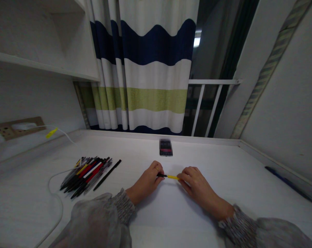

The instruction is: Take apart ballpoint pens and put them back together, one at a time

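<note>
Between my two hands, just above the white desk, a pen (172, 177) with a yellow part and a black part lies nearly level. My left hand (151, 176) pinches its black end, and a ring shows on one finger. On the yellow end, the fingertips of my right hand (195, 182) are closed. Whether the black part is a cap or part of the barrel I cannot tell. Left of my hands lies a heap of pens (87, 174), mostly black with some red, yellow, white and clear ones. One black pen (107, 175) rests beside that heap.
A phone (165, 148) lies on the desk (135, 144) beyond my hands. At the far right a long dark pen-like object (289, 184) lies near the wall. A white cable (61, 203) runs along the left side, below a power strip (29, 125). A striped curtain (156, 75) hangs behind.
</note>
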A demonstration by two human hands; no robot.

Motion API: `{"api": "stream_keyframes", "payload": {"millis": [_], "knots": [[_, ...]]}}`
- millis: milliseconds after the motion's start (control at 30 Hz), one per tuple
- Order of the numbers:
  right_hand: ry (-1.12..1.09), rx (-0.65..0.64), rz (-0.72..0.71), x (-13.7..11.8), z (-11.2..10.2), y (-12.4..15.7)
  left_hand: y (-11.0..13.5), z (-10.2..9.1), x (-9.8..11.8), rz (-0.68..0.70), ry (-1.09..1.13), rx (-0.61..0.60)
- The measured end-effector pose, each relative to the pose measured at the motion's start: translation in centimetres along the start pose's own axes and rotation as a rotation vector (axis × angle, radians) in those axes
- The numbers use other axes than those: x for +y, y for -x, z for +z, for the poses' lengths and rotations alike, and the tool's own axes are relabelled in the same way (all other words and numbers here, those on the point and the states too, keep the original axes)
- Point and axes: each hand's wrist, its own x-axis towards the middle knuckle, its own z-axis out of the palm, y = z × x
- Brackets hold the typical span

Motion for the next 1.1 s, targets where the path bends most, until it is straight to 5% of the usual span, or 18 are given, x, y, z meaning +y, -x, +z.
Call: {"api": "stream_keyframes", "payload": {"millis": [500, 1100], "knots": [[-0.033, -0.089, -0.006, -0.54, 0.01, -0.10, -0.14, -0.45, 0.36, 0.031, -0.298, -0.062], [-0.080, -0.082, 0.008, -0.38, 0.49, 0.13, -0.05, -0.45, 0.62, 0.113, -0.283, -0.027]]}}
